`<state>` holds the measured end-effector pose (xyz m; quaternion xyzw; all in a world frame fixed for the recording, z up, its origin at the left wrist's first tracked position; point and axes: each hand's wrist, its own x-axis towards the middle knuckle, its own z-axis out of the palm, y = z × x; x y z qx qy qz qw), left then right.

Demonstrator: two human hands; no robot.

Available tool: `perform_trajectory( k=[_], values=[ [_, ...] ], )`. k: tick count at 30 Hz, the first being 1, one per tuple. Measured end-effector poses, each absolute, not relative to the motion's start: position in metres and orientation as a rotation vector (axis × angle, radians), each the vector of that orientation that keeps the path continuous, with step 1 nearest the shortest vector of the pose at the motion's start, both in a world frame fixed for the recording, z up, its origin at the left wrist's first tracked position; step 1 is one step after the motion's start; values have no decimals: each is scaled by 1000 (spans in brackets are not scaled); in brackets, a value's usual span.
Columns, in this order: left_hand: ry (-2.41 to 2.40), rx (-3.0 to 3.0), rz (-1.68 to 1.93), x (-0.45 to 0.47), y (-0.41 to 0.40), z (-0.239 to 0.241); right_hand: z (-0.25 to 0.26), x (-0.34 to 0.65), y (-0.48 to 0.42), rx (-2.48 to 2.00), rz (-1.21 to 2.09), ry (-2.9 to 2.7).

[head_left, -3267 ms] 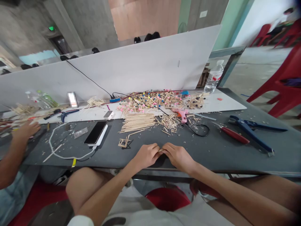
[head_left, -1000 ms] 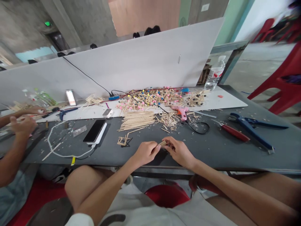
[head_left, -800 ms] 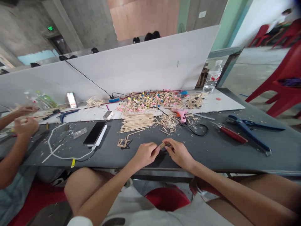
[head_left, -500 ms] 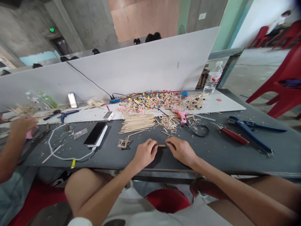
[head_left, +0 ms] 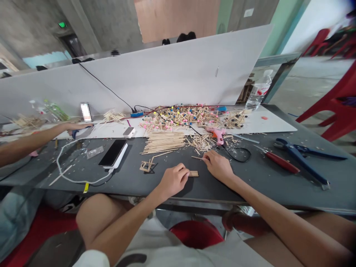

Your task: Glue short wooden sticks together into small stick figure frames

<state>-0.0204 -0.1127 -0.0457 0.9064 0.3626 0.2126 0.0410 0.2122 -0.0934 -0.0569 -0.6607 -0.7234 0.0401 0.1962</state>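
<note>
My left hand [head_left: 174, 180] is closed on one end of a few short wooden sticks [head_left: 194, 173], which lie side by side close to the table surface. To its right, my right hand [head_left: 218, 165] pinches a single short wooden stick [head_left: 197, 158] that points left. Beyond the hands lie a row of long thin sticks [head_left: 164, 142] and a loose heap of cut short sticks [head_left: 201, 142]. Left of my left hand rests a small glued stick frame [head_left: 145, 166].
A pink glue gun [head_left: 218, 135], red-handled screwdriver-like tool [head_left: 281, 162] and blue cutters [head_left: 303, 159] lie to the right. A phone [head_left: 113, 152] sits on a white power bank. Ball-tipped stick pieces [head_left: 180, 118] are piled at the back. A co-worker's arm [head_left: 36, 142] reaches in from the left.
My right hand has moved slightly up and away from the left hand, and a stick now shows in its fingers. The co-worker's hand has reached right, to the blue-handled tool.
</note>
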Motion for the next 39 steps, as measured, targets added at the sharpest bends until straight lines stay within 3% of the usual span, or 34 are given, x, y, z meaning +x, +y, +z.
perform_trajectory(
  k=[8,13,21,39],
  values=[
    [1259,2639,916,-21,-114,-45,-55,203,-113,-1577,190,-2138],
    [1023,2766,876,-23,-113,-48,-58,195,-134,-1427,270,-2158],
    [1069,2714,1063,-22,-115,-46,-52,206,-128,-1294,420,-1993],
    [1024,2760,981,-22,-117,-45,-43,196,-138,-1227,505,-2044]
  ],
)
